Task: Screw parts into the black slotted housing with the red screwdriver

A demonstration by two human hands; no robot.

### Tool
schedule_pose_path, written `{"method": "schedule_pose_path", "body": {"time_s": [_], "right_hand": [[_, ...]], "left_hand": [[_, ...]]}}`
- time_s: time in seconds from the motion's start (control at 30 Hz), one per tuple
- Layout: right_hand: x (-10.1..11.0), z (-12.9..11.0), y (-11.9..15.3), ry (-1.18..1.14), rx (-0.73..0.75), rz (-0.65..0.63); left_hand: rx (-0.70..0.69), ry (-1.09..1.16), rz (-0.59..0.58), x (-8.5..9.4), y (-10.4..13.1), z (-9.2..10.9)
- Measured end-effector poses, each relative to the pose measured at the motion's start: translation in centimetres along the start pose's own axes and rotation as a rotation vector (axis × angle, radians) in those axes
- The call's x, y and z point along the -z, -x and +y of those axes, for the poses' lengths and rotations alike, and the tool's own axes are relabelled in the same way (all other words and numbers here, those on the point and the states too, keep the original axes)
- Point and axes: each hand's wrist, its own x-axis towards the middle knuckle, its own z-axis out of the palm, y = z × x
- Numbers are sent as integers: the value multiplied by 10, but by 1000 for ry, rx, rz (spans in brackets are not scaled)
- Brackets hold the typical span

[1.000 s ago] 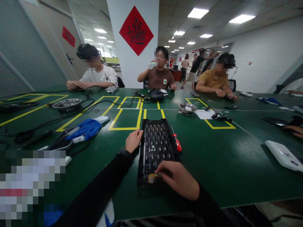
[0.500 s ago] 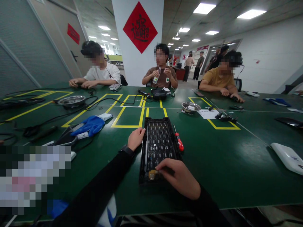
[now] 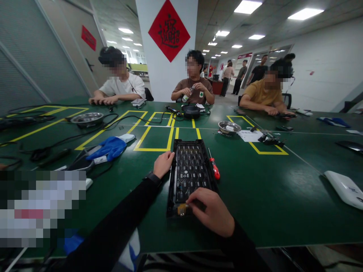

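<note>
A black rectangular tray-like casing (image 3: 190, 172) with rows of rounded cells lies on the green table. My left hand (image 3: 163, 165) grips its left edge near the far end, fingers closed on the rim. Over the near right part of the casing is my right hand (image 3: 211, 211), its thumb and forefinger pinched at the side of a small yellow-brown part (image 3: 182, 209) in the near end. Whether the fingertips hold that part or something smaller is hidden. Just right of the casing lies a red-handled screwdriver (image 3: 214, 169).
Blue gloves (image 3: 109, 148) and black cables lie on the left. Metal bowls (image 3: 229, 127) and a paper with black parts (image 3: 251, 135) stand farther off. A white device (image 3: 344, 189) is at right. Three people sit across the green table (image 3: 255, 211).
My right hand has shifted very slightly, still at the small yellow-brown part. My left hand stays on the casing's edge. Across the table, the middle person's hands have come together on a bottle.
</note>
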Motion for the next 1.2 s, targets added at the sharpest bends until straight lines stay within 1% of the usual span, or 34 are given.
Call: {"method": "schedule_pose_path", "body": {"time_s": [0.4, 0.6, 0.73, 1.0, 1.2], "right_hand": [[-1, 2, 1, 0, 23, -12], [3, -1, 1, 29, 3, -49], [2, -2, 0, 37, -32, -40], [2, -4, 0, 72, -40, -9], [1, -2, -1, 90, -59, -21]], "left_hand": [[-5, 1, -10, 0, 0, -1], [-14, 5, -12, 0, -1, -2], [-17, 16, -13, 0, -1, -2], [-10, 30, -18, 1, -1, -1], [-25, 28, 0, 0, 0, -1]]}}
